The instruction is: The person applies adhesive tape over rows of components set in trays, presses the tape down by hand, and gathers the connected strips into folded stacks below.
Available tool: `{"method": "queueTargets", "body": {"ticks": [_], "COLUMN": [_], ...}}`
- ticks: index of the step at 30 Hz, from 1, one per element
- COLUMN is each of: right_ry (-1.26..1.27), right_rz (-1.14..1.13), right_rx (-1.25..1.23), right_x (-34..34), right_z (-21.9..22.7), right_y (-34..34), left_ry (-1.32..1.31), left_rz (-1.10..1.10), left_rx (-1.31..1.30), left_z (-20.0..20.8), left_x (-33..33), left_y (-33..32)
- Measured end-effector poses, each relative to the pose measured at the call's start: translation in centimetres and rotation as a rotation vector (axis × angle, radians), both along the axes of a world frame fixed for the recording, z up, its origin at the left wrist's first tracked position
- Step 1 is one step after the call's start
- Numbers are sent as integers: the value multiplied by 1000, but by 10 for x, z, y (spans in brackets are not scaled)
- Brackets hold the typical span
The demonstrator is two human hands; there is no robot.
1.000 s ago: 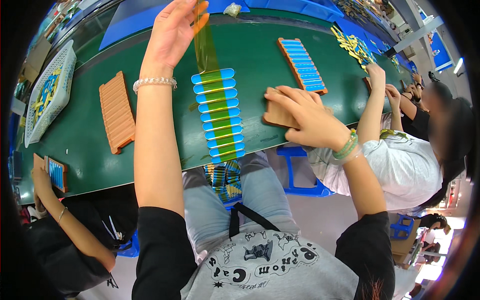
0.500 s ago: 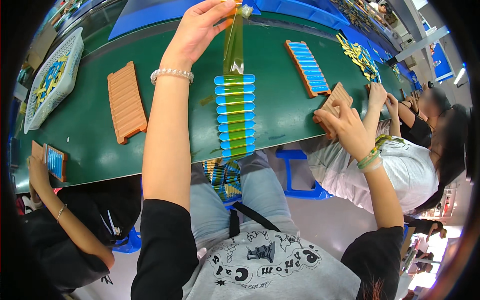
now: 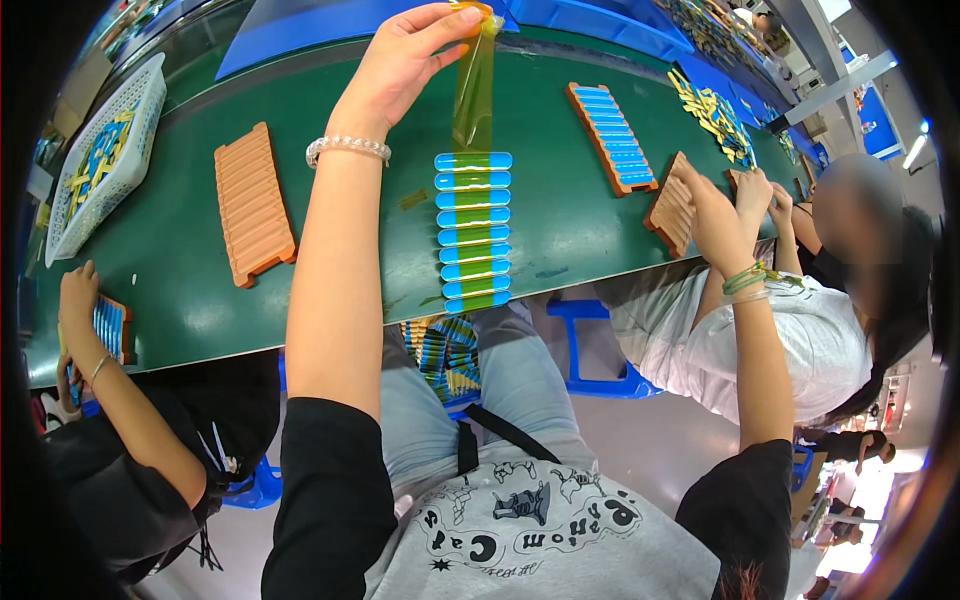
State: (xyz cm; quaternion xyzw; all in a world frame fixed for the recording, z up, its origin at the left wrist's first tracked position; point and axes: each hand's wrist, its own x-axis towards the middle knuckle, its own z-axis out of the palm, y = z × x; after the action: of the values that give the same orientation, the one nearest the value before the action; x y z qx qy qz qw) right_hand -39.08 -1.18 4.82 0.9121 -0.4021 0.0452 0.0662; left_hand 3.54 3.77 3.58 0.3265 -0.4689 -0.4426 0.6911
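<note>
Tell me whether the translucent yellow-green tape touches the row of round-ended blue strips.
Touching. The head view shows the tape lying across the middles of the blue strips, whose ends show bare on both sides.

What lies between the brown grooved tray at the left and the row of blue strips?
In the head view, the left forearm crosses over that stretch; a small olive scrap lies on the green table.

On the worktable (image 3: 570,235), from the left edge, lie a basket (image 3: 145,140), a first tray (image 3: 255,205), a strip row (image 3: 473,236) reaching the near edge; then a loaded tray (image 3: 612,138) — a third tray (image 3: 670,212) before it — and, farther right, a strip heap (image 3: 712,112).
</note>
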Motion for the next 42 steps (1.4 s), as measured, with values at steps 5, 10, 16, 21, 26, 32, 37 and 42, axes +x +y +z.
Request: {"method": "queueTargets", "body": {"ticks": [5,10,16,21,26,32,37,42], "right_ry": [2,-197,-264,-499,-1170,-1385,-1481,-1465], "right_rz": [-55,-166,5,132,43,-40,-38,49], "right_rx": [-190,-97,-183,47,946,1402,1451,1415], "right_x": [73,98,156,174,192,206,197,169], "right_z": [-10,-35,-41,-39,-16,-15,-13,-18], "right_y": [4,12,76,96,98,116,122,125], "left_ry": [7,88,75,72,36,-132,-329,-318], "left_rz": [-13,-57,-49,-19,-31,-141,-246,-142], "left_rx": [-1,-12,11,38,60,121,179,85], "left_z": [2,10,9,7,10,4,5,14], "left_x": [1,-12,-6,-6,-10,-12,-17,-9], "left_y": [8,6,15,14,15,13,11,14]}}
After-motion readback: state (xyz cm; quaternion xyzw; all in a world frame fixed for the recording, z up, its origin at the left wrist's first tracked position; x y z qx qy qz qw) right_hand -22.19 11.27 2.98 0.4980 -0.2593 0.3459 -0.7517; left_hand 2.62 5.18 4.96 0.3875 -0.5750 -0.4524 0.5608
